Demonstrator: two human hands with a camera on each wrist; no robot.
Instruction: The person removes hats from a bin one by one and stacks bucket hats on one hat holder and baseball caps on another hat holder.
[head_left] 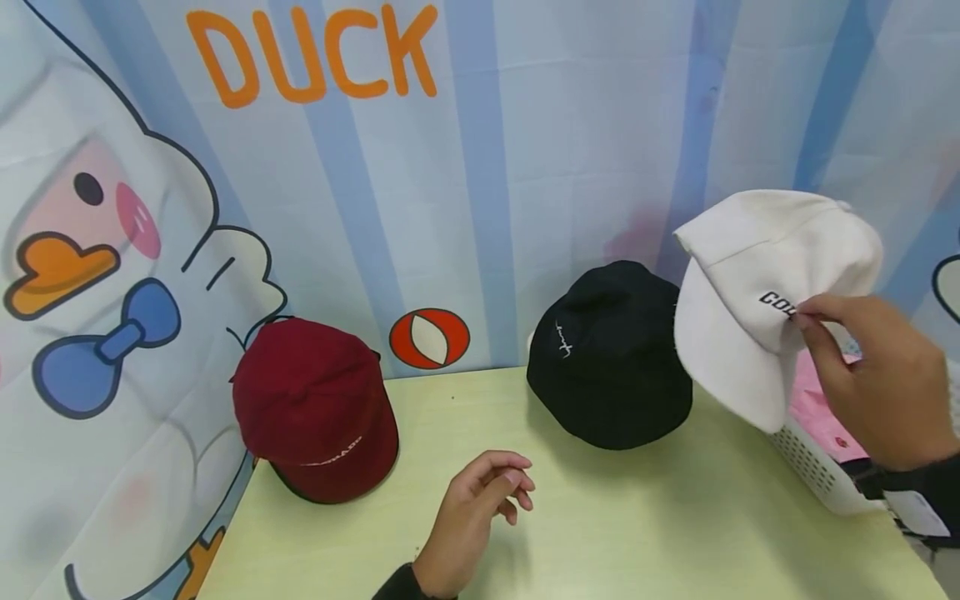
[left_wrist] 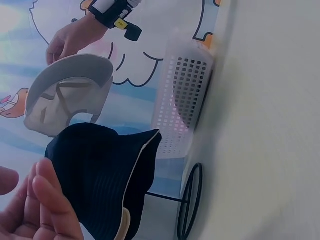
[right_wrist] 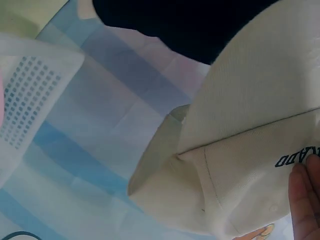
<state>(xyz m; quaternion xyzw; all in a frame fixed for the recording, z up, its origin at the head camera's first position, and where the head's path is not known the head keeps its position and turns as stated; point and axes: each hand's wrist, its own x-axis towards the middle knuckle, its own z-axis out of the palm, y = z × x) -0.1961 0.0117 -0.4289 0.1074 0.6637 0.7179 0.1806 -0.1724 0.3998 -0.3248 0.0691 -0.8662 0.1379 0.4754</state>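
My right hand (head_left: 870,375) holds a white cap (head_left: 765,283) up in the air at the right, fingers pinching its front by the black lettering; the cap (right_wrist: 250,150) fills the right wrist view and the cap (left_wrist: 70,95) shows from below in the left wrist view. A black bucket hat (head_left: 611,358) sits on the pale green table (head_left: 600,533) just left of the white cap. A dark red cap (head_left: 315,408) lies at the table's back left. My left hand (head_left: 480,508) hovers over the table's middle front, fingers loosely curled, holding nothing.
A white perforated basket (head_left: 817,471) with pink cloth (head_left: 817,408) inside stands at the table's right edge, under the white cap. A duck-print curtain (head_left: 450,167) hangs right behind the table.
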